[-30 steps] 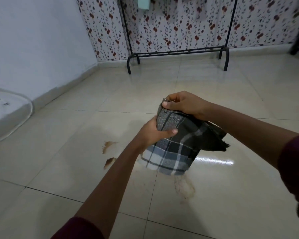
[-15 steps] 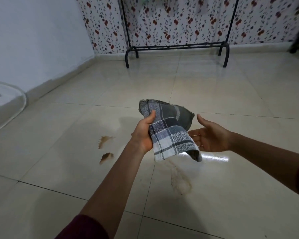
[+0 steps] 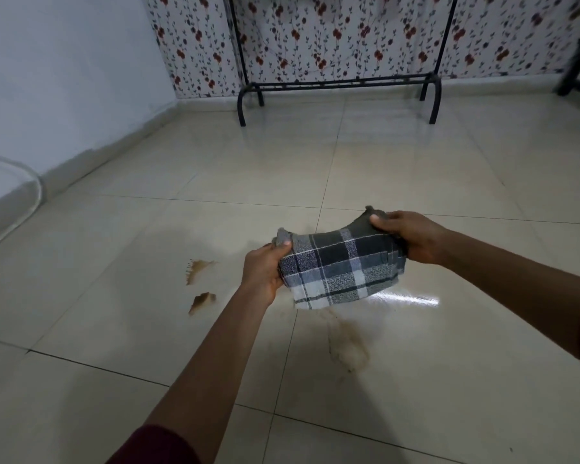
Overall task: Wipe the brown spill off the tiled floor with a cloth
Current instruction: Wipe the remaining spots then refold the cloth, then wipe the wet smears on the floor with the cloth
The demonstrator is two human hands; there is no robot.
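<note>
1. Head view: a folded plaid cloth (image 3: 340, 267) is held in the air above the tiled floor (image 3: 416, 169), grasped at both ends.
2. Its left end is gripped by the left hand (image 3: 263, 271); its far right corner is pinched by the right hand (image 3: 407, 234).
3. Brown spill (image 3: 198, 266) is seen in two splashes left of the cloth; a fainter smear (image 3: 349, 349) lies near, below it.
4. A black rack (image 3: 337, 83) stands far, at the floral wall (image 3: 349, 38).

Both arms outstretched, left hand (image 3: 263, 271) and right hand (image 3: 407, 236) with fingers curled, thumbs on top.
</note>
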